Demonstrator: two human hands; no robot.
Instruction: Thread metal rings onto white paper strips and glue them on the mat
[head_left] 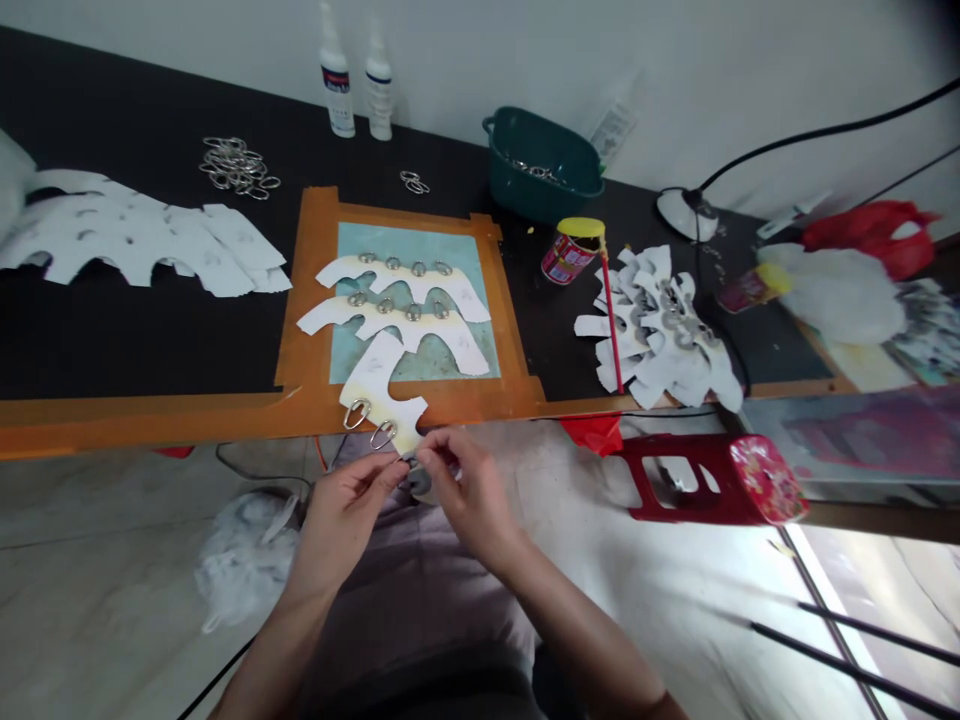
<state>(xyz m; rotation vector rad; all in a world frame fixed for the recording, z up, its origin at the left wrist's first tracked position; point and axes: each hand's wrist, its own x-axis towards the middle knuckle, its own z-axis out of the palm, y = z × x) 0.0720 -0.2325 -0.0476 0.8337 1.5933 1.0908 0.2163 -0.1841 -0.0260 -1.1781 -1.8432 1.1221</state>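
A curved white cut-out piece (pixel 379 385) hangs over the table's front edge, with two metal rings (pixel 383 434) on its yellowish strip. My left hand (pixel 352 500) and my right hand (pixel 465 485) pinch its lower end from either side, fingertips almost meeting. A further ring seems to lie between the fingers, mostly hidden. Just beyond, on a pale blue-green mat (pixel 420 365) framed by brown tape, lie two similar white pieces, the nearer one (pixel 367 318) and the farther one (pixel 326 270), each with several rings along it.
Flat white pieces (pixel 150 240) and a ring pile (pixel 238 167) sit at left. Two spray bottles (pixel 337 95) stand behind. To the right are a green basin (pixel 544 165) of rings, a yellow-topped can (pixel 570 255), a red stick (pixel 611 320) and stacked ringed pieces (pixel 664 335). A red stool (pixel 697 480) stands below.
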